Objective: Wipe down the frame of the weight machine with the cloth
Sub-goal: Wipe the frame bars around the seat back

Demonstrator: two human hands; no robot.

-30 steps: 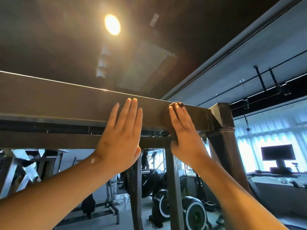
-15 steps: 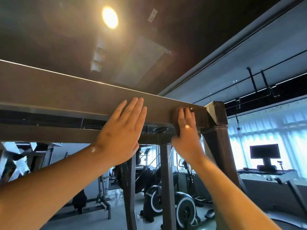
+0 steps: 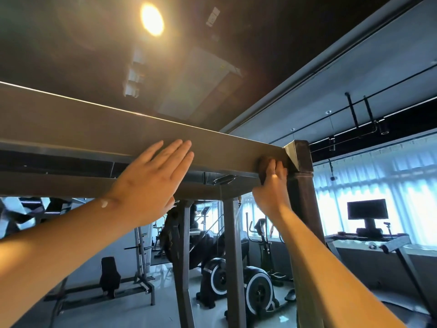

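The weight machine's frame has a dark metal top beam that runs overhead from the left to a corner post at the right. My left hand lies flat on the beam's side face, fingers straight. My right hand presses a dark brownish cloth against the beam just left of the corner joint. Most of the cloth is hidden under my fingers.
Two inner uprights of the frame drop below the beam. Behind them stand exercise bikes, a bench rack at the left, and a treadmill with a monitor by curtained windows. A ceiling lamp glares overhead.
My right hand has slid the cloth rightward along the beam to the corner post. My left hand stays flat on the beam, and the view has shifted slightly.
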